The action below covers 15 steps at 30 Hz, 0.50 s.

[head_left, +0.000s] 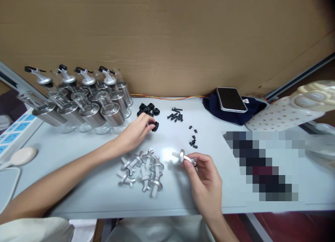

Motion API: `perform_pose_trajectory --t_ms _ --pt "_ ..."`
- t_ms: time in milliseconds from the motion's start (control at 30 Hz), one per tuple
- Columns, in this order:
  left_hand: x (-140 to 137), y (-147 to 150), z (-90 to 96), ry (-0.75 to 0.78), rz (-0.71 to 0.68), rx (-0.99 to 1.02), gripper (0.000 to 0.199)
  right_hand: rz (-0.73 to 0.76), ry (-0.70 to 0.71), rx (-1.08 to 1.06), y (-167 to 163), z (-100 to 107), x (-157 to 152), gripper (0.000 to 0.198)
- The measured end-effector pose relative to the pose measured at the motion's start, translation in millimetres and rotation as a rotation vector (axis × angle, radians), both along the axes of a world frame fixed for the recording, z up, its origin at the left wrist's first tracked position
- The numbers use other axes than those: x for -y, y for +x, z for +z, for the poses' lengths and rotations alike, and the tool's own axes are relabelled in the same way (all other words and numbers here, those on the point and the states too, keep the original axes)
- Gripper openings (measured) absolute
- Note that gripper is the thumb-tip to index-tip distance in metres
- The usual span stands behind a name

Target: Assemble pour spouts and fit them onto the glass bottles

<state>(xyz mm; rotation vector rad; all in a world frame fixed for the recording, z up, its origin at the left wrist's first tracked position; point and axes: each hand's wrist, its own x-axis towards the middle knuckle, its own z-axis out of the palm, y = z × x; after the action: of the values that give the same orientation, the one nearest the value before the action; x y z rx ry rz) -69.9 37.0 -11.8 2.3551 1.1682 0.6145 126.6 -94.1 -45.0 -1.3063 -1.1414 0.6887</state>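
Between the fingers of my left hand [138,130] is a black rubber stopper [155,126], just in front of a cluster of similar black stoppers [148,107]. My right hand [205,179] pinches a silver pour spout [181,157] by its narrow end, with its pale stem pointing left. Several more silver spouts [148,158] lie in a loose pile on the table between my hands. Beyond my right hand are small black caps [193,143]. Farther back lies a group of thin black pieces [176,115].
Glass bottles with metal sleeves [92,113] crowd the back left, some topped with spouts. A power strip [13,130] runs along the left edge. At the right are a phone [231,99] on dark cloth [217,111] and a dotted white container [274,113]. Cardboard [167,43] stands behind.
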Motion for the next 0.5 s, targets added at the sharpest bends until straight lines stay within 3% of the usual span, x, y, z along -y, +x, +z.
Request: perform_pose_trajectory --t_ms 67,167,233,367,500 --pt "8 3 4.8 -0.1 -0.001 0.048 0.022 0.123 -0.072 -0.156 1 2 3 0.016" --pt "15 3 10.9 -0.286 -0.042 0.086 0.031 0.59 -0.315 -0.428 2 8 9 0.027" --pt "16 1 14.0 -0.395 -0.097 0.07 0.035 0.815 -0.492 -0.493 0 11 13 0.033" --pt "17 1 20.4 -0.527 -0.177 -0.007 0.04 0.816 -0.597 -0.358 -7 15 14 0.039" --pt "26 -5 30.1 -0.452 -0.031 0.11 0.041 0.733 -0.592 -0.339 -16 18 5 0.041"
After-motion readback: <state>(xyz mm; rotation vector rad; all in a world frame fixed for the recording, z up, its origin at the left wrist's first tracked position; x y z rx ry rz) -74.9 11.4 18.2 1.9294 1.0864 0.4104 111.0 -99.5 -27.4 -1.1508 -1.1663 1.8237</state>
